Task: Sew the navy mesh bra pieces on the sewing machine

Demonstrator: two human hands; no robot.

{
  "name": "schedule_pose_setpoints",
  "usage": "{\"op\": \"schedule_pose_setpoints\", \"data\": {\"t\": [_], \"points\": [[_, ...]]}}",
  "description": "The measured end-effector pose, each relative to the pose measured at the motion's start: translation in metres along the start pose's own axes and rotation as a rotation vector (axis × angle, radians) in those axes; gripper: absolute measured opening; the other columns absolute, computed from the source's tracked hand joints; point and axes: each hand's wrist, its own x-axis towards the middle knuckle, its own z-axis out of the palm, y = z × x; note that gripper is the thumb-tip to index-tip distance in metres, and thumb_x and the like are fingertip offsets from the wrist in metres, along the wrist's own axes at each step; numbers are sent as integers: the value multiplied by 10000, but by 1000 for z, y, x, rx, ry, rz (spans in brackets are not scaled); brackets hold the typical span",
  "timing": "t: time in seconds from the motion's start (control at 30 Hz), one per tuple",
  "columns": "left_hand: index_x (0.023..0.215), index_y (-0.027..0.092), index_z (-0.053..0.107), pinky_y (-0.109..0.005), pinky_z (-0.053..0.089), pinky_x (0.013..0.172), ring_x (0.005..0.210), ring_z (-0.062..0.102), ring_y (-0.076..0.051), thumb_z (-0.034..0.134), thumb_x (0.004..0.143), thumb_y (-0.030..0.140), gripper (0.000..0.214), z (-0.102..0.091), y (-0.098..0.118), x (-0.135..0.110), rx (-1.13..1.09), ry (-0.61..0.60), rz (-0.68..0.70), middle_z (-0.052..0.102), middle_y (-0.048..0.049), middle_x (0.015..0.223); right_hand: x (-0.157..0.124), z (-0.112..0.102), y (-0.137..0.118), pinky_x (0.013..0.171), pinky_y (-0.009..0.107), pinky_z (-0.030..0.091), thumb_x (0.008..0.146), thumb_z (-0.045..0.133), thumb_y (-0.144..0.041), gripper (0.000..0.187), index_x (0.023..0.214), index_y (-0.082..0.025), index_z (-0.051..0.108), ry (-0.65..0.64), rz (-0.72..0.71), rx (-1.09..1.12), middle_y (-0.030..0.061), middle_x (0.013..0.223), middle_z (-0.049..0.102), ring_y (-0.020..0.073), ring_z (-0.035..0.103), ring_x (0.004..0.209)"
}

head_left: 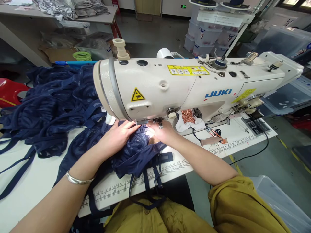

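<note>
A navy bra [136,158] with mesh cups lies under the head of a white JUKI sewing machine [155,87], its straps hanging over the table's front edge. My left hand [119,134] rests on the fabric left of the needle area, fingers stretched out toward it. On the other side, my right hand [163,131] grips the bra's edge close to a white label [148,132]. The machine head partly hides its fingertips. The needle itself cannot be seen clearly.
Many navy bras [53,103] are heaped at the left. Behind the machine's neck sits a bag of copper-coloured bits [187,116]. Orange-handled snips [215,132] lie to the right, and a printed ruler [114,189] runs along the table's front edge.
</note>
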Motion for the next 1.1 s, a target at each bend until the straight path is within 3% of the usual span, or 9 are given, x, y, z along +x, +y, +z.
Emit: {"op": "schedule_pose_setpoints", "data": {"t": [0.17,0.43,0.8,1.1], "points": [[1389,188,553,-593,347,1055,1237,531,-313,256,913,98,568,1,1,0,-14,10,-2,607,-187,1290,0,1,1,809,319,483,1029,321,-404,410,1217,-276,662,11,-6,-42,67,1199,692,243,653,1044],[1381,188,559,-553,370,1040,1180,560,-300,292,930,117,529,4,-3,-2,-9,63,45,618,-180,1254,-1,-8,-5,819,300,493,1037,276,-406,453,1213,-261,667,-36,43,-43,54,1222,692,227,659,1062],[1391,221,547,-573,324,1085,1201,549,-291,304,932,111,531,6,-4,-3,-31,70,29,612,-158,1287,-1,-10,-6,832,302,499,1034,299,-398,434,1208,-263,673,-43,49,-60,56,1238,688,226,663,1072],[1389,177,544,-604,311,1096,1236,534,-297,249,943,86,542,2,-2,-3,29,27,29,610,-184,1265,2,-7,-6,802,284,493,1032,311,-396,428,1203,-250,676,-26,45,-89,65,1204,704,213,681,999]]}}
